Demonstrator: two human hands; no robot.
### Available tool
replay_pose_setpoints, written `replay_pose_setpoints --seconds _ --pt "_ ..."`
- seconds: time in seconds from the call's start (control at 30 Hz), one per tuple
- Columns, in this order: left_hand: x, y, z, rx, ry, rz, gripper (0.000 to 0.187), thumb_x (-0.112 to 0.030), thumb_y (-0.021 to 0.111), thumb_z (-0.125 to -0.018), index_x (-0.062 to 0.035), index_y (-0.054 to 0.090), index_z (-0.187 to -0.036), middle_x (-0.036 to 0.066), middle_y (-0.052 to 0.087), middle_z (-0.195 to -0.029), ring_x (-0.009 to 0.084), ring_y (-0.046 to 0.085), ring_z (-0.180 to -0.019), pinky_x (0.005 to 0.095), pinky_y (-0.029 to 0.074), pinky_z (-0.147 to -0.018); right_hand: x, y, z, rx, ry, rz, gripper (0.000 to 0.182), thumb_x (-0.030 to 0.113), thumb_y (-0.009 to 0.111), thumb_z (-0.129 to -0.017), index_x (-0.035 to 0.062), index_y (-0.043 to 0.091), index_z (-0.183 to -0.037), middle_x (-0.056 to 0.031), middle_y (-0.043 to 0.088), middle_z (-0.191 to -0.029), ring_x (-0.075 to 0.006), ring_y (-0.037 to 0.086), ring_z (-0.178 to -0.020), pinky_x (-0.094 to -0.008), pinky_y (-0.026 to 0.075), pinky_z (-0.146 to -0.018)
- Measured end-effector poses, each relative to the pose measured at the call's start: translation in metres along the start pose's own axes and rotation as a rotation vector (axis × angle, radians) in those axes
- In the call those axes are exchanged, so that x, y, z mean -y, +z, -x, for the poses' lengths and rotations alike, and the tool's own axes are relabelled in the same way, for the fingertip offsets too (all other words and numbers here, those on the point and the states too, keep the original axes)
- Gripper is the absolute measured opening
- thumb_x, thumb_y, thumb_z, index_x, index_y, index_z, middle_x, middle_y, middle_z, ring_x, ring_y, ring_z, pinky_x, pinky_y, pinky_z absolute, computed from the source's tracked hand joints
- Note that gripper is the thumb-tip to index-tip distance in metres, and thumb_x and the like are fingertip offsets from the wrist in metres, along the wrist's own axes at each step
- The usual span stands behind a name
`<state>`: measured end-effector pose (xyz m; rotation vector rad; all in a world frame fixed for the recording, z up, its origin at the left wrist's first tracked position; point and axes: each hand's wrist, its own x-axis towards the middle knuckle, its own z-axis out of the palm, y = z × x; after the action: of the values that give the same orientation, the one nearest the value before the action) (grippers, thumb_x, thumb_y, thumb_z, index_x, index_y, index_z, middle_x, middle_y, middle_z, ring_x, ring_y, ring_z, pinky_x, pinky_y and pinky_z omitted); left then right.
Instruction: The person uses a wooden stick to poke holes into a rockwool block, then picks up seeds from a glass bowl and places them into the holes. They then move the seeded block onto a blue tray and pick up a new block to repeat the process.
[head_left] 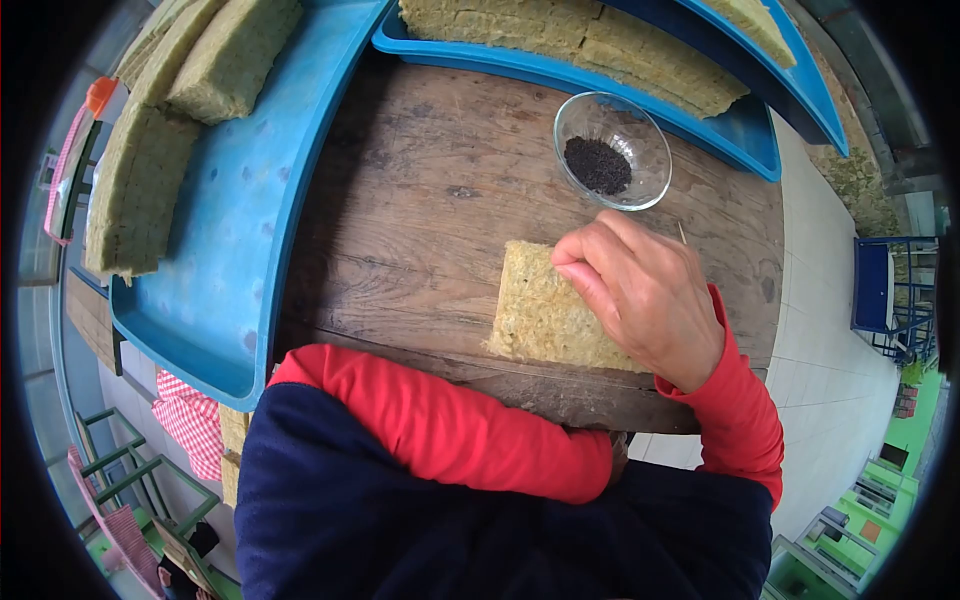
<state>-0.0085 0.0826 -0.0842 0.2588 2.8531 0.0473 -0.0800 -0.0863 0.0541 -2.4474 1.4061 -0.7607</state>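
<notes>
My right hand (645,290) is above a yellowish, fibrous rockwool slab (535,300) that lies flat on the wooden table. Its thumb and forefinger are pinched together, and whatever they hold is hidden or too small to see. Small holes dot the slab's surface, and the hand covers its right part. Just beyond the hand, a clear glass bowl (655,165) contains small black grains (600,165) that look like seeds. My left arm, in a red sleeve (450,420), lies across my body at the table's front edge. The fingers of my left hand are hidden.
A blue tray (240,200) on the left holds several thick rockwool blocks (145,190). Along the table's far edge, another blue tray (480,65) carries more blocks (560,35). A thin stick (682,232) lies beside the bowl on the wooden table (410,200).
</notes>
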Motion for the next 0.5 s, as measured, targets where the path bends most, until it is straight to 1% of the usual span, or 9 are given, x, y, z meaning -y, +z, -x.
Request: replay_pose_setpoints --seconds 0.03,0.1,0.2,0.27,0.4,0.47,0.5 --pt "0.005 -0.008 0.009 -0.002 0.003 -0.001 0.04 -0.03 0.056 -0.083 0.0013 0.067 -0.105 0.019 0.066 -0.108 0.0369 0.063 -0.101 0.0527 0.047 -0.09 0.002 -0.004 0.0 0.01 0.019 0.019 0.01 0.005 0.069 -0.081 0.0058 0.06 -0.084 -0.0071 0.056 -0.073 -0.0247 0.058 -0.061 -0.0346 0.045 -0.053" --pt "0.007 -0.012 0.021 -0.116 -0.093 -0.014 0.039 -0.027 0.056 -0.083 0.0026 0.067 -0.106 0.021 0.066 -0.11 0.0366 0.063 -0.102 0.0517 0.047 -0.091 0.003 -0.016 0.003 0.017 0.046 0.046 0.009 0.005 0.069 -0.08 0.0059 0.06 -0.084 -0.0074 0.056 -0.073 -0.025 0.058 -0.061 -0.0345 0.045 -0.054" --pt "0.004 -0.006 0.018 -0.137 -0.087 -0.028 0.039 -0.027 0.056 -0.083 0.0027 0.067 -0.105 0.021 0.066 -0.111 0.0366 0.062 -0.102 0.0516 0.047 -0.091 0.002 -0.029 0.012 -0.008 0.096 0.109 0.009 0.006 0.069 -0.08 0.0063 0.061 -0.084 -0.0077 0.056 -0.073 -0.0257 0.058 -0.061 -0.0348 0.044 -0.054" --pt "-0.002 0.003 0.014 -0.144 -0.09 -0.036 0.039 -0.027 0.056 -0.083 0.0028 0.067 -0.105 0.022 0.065 -0.111 0.0366 0.062 -0.103 0.0515 0.047 -0.091 0.005 -0.03 0.017 0.083 0.082 0.053 0.01 0.012 0.066 -0.084 0.0072 0.057 -0.086 -0.0079 0.052 -0.076 -0.0265 0.06 -0.065 -0.0371 0.046 -0.055" --pt "-0.01 0.021 0.011 -0.141 -0.102 -0.056 0.039 -0.027 0.055 -0.083 0.0031 0.067 -0.105 0.022 0.065 -0.112 0.0366 0.062 -0.103 0.0513 0.046 -0.092 0.003 -0.013 0.02 0.111 0.036 0.032 0.009 0.012 0.065 -0.085 0.0073 0.057 -0.086 -0.0081 0.05 -0.075 -0.0262 0.059 -0.064 -0.0371 0.046 -0.055" --pt "-0.013 0.025 0.01 -0.151 -0.125 -0.077 0.038 -0.027 0.055 -0.083 0.0023 0.068 -0.105 0.022 0.065 -0.112 0.037 0.062 -0.104 0.052 0.046 -0.092 0.002 -0.01 0.02 0.08 0.046 -0.004 0.01 0.005 0.067 -0.081 0.0046 0.061 -0.088 -0.0081 0.053 -0.073 -0.0255 0.057 -0.062 -0.0358 0.044 -0.053" --pt "-0.013 0.025 0.011 -0.16 -0.148 -0.1 0.038 -0.027 0.055 -0.083 0.0016 0.068 -0.104 0.022 0.065 -0.112 0.0375 0.061 -0.106 0.0526 0.045 -0.093 0.002 -0.009 0.02 0.081 0.047 -0.006 0.01 0.005 0.067 -0.081 0.0046 0.061 -0.088 -0.0081 0.053 -0.073 -0.0255 0.057 -0.062 -0.0358 0.044 -0.053"
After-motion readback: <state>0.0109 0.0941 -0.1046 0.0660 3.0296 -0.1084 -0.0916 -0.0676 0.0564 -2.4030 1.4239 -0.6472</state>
